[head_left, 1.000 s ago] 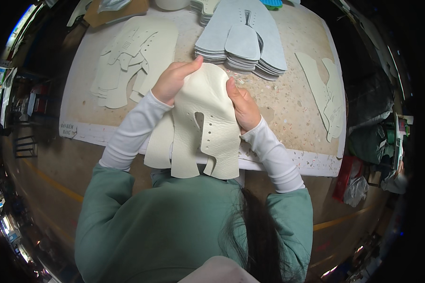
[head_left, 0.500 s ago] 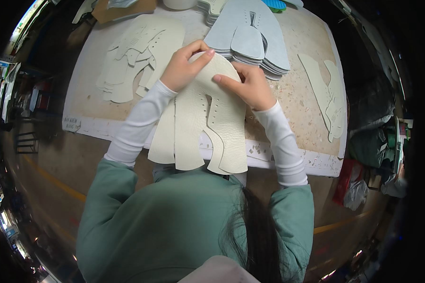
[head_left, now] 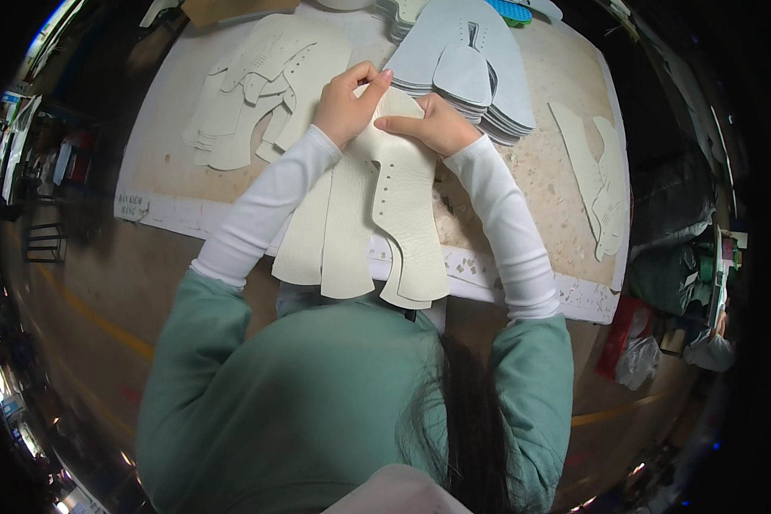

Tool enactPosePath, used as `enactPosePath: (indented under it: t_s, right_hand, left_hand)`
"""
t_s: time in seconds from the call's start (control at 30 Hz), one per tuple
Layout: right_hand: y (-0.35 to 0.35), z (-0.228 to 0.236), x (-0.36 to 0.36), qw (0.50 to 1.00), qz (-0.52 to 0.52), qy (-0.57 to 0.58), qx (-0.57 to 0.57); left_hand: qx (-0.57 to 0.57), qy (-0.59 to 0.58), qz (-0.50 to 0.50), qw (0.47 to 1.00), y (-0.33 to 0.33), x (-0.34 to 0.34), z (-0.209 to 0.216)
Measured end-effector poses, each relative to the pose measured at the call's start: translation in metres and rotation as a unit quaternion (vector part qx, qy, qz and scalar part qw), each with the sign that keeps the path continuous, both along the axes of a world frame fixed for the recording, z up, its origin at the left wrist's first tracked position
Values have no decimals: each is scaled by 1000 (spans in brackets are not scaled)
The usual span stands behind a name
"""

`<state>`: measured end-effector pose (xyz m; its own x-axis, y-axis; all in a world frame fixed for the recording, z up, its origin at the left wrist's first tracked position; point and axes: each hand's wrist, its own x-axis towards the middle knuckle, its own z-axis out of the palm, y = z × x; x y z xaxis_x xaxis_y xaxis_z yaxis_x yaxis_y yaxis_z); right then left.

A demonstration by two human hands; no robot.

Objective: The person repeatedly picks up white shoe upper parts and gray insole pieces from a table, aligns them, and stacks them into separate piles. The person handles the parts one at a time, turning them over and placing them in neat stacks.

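Note:
Cream leather shoe-upper pieces (head_left: 407, 193) hang between my hands over the table's near edge, their curved top pinched and their legs pointing down toward me. One of them has a row of punched eyelet holes. My left hand (head_left: 349, 104) is closed on the top left edge, thumb and forefinger together. On the right side, my right hand (head_left: 431, 127) grips the same pieces, its thumb stretched across the front and its other fingers hidden behind. Just beyond my hands stands a stack of grey-blue cut pieces (head_left: 463, 73).
More cream pieces (head_left: 261, 77) lie overlapping on the left of the white-edged table (head_left: 158, 210). A few others (head_left: 591, 176) rest at the right. A cardboard box (head_left: 236, 10) and a blue-green object (head_left: 511, 12) are at the far side. Small scraps dot the tabletop.
Both hands have moved slightly away from me with the pieces. My right hand has come closer to my left, and the pieces bunch and overlap more at the top.

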<state>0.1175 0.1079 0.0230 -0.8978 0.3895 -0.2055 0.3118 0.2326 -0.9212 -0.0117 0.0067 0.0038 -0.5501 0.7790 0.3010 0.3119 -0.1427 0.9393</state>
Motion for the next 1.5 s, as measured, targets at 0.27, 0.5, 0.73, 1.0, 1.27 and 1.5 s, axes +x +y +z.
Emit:
enactPosePath:
  t_s: [0.27,0.5,0.73,1.0,1.27,1.5]
  right_hand:
    - [-32,-9,33,992,13,65,-105]
    - [-67,-5,68,979,11,50,-197]
    - [-92,-4,102,964,51,34,-258]
    - [-114,-6,136,971,74,21,-227]
    - [-128,-6,164,933,64,14,-354]
    - [-105,7,181,939,213,-77,-260]
  left_hand:
    - [8,37,16,999,1,-2,-5]
    - [-17,80,37,996,3,-13,-14]
    - [-27,82,51,995,6,-14,-18]
    - [-16,65,53,996,8,-16,-25]
    - [-10,7,36,999,14,-21,-35]
    - [-62,61,49,995,11,-11,-21]
